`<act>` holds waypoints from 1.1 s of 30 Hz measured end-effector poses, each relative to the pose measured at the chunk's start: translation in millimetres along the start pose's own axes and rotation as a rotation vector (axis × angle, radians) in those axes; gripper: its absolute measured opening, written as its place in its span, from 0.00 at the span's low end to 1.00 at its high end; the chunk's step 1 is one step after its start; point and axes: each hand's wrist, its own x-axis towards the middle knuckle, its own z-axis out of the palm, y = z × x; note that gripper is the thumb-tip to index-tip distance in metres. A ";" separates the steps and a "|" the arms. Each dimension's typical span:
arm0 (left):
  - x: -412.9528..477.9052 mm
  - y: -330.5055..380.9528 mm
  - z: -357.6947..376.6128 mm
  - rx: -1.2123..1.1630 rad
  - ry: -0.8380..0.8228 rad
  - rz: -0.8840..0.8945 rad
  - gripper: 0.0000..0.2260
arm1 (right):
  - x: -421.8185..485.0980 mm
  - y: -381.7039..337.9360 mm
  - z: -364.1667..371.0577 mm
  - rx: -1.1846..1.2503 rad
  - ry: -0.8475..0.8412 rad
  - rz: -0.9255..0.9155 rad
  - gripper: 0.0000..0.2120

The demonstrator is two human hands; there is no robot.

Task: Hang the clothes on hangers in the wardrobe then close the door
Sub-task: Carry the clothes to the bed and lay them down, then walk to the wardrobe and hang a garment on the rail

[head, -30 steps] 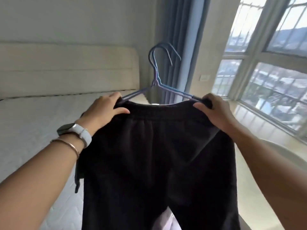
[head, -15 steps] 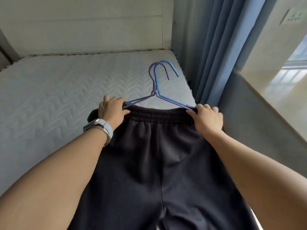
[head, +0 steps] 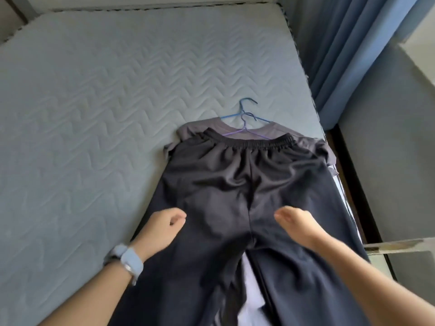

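Observation:
Black trousers [head: 237, 189] lie flat on the mattress [head: 94, 114], waistband at the far end, on a purple hanger [head: 244, 130]. Under them lies a grey shirt [head: 195, 128] on a blue hanger [head: 244, 109]; both hooks point away from me. My left hand [head: 162, 229], with a pale watch on the wrist, hovers over the left trouser leg, fingers loosely curled and holding nothing. My right hand [head: 299, 227] hovers over the right leg, fingers extended, also holding nothing. A strip of white cloth [head: 249, 285] shows between the trouser legs.
A blue curtain [head: 348, 43] hangs at the far right beside the bed. A grey wall panel [head: 388, 149] and a dark floor gap run along the bed's right edge. The wardrobe is out of view.
The trousers on their hanger went down from mid-air onto the mattress over the grey shirt. Both hands let go of the hanger ends and drew back toward me.

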 end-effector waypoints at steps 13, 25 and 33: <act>-374.0 -159.6 -66.0 -0.426 0.068 -0.413 0.13 | -277.7 -86.9 110.0 0.178 -0.187 0.079 0.12; -730.1 -373.5 -77.5 -0.796 0.277 -0.831 0.09 | -517.8 -229.6 313.2 -0.021 -0.486 0.050 0.13; -828.9 -422.0 -66.8 -1.157 0.680 -1.078 0.06 | -500.8 -378.7 388.1 -0.292 -0.639 -0.279 0.14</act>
